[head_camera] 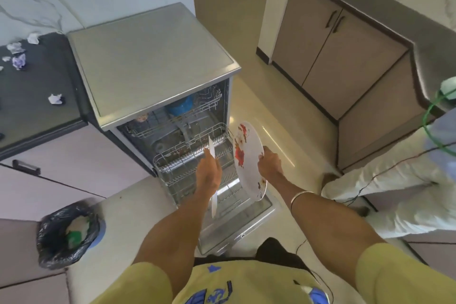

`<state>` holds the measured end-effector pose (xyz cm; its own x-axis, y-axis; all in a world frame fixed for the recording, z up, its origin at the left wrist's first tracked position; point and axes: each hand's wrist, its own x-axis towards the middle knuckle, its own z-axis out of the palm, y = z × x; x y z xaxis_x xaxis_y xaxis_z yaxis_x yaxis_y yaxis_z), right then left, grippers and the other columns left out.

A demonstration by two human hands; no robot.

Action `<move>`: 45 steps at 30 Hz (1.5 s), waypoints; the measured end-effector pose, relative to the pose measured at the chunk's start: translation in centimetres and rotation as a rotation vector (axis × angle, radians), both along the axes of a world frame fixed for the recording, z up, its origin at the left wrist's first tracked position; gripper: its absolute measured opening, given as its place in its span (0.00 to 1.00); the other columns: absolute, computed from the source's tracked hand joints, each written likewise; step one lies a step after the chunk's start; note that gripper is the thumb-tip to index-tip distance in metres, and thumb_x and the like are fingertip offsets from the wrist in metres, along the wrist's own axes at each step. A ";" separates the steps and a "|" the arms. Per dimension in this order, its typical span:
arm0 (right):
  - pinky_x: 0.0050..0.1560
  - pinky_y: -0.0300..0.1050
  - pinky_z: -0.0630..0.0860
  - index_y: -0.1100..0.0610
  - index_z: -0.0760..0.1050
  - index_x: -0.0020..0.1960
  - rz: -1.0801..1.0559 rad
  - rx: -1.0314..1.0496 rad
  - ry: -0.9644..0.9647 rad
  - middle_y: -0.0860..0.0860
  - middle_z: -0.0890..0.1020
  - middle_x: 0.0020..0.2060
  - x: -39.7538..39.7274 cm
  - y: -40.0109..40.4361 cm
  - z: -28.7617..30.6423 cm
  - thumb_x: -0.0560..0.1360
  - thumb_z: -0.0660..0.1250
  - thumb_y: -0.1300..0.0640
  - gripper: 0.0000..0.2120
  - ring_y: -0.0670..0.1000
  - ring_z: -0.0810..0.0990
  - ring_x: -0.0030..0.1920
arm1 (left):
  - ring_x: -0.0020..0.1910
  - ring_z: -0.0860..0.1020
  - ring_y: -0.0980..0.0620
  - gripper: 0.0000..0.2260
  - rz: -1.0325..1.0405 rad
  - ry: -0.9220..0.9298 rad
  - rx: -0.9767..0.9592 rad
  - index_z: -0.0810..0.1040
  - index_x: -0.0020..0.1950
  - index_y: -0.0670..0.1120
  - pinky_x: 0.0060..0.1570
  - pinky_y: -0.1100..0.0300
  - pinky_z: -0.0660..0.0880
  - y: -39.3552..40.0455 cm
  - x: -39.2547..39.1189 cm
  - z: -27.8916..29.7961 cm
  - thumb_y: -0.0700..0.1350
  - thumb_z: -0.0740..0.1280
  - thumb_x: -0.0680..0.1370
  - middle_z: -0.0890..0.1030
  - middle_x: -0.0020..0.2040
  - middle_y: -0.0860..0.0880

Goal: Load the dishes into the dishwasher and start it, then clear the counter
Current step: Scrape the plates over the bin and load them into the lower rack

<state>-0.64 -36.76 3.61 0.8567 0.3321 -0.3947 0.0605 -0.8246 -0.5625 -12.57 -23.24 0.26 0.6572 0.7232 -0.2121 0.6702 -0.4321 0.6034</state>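
The steel dishwasher (153, 61) stands open with its door (249, 219) folded down and its lower rack (187, 158) pulled out. My left hand (209, 170) grips a white plate (214, 202) held edge-on above the rack. My right hand (270, 161) grips a white plate with red flowers (246, 158), held upright just right of the rack. A blue dish (180, 105) sits in the upper rack.
Crumpled paper scraps (18, 60) lie on the dark counter (37, 96) at left. A bin with a black bag (67, 234) stands on the floor at lower left. Brown cabinets (328, 57) line the right. Another person in white trousers (394, 180) stands at right.
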 end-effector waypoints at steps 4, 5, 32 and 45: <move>0.46 0.54 0.81 0.57 0.71 0.68 0.058 -0.031 0.041 0.60 0.81 0.56 3.5 1.1 -1.9 0.82 0.57 0.61 0.16 0.62 0.82 0.48 | 0.55 0.82 0.43 0.19 0.055 0.064 0.003 0.63 0.74 0.39 0.51 0.54 0.78 -0.8 2.2 -0.4 0.44 0.58 0.84 0.81 0.59 0.40; 0.48 0.55 0.81 0.58 0.71 0.68 0.086 -0.035 0.049 0.60 0.81 0.56 4.5 1.4 -2.3 0.82 0.57 0.61 0.16 0.63 0.81 0.49 | 0.53 0.82 0.43 0.20 0.091 0.059 -0.016 0.62 0.75 0.40 0.48 0.55 0.78 -1.1 2.8 -0.7 0.44 0.58 0.84 0.81 0.59 0.41; 0.59 0.61 0.76 0.60 0.68 0.68 0.213 -0.036 0.380 0.61 0.79 0.58 18.5 1.2 -20.3 0.82 0.56 0.60 0.15 0.63 0.78 0.58 | 0.54 0.81 0.38 0.17 0.631 0.200 -0.196 0.67 0.71 0.45 0.51 0.40 0.79 -6.3 16.5 -19.6 0.48 0.60 0.83 0.81 0.59 0.41; 0.56 0.57 0.78 0.59 0.65 0.73 0.270 -0.055 0.344 0.62 0.80 0.58 16.3 2.6 -27.4 0.82 0.57 0.58 0.20 0.63 0.80 0.56 | 0.59 0.79 0.40 0.17 0.763 0.200 -0.251 0.68 0.72 0.43 0.56 0.45 0.77 -7.7 16.5 -26.5 0.45 0.61 0.83 0.80 0.62 0.42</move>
<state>15.62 -34.14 -23.79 0.5578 0.4963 -0.6652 0.0946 -0.8343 -0.5431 3.94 -30.93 -26.26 -0.0621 0.8711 -0.4872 0.8298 0.3164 0.4598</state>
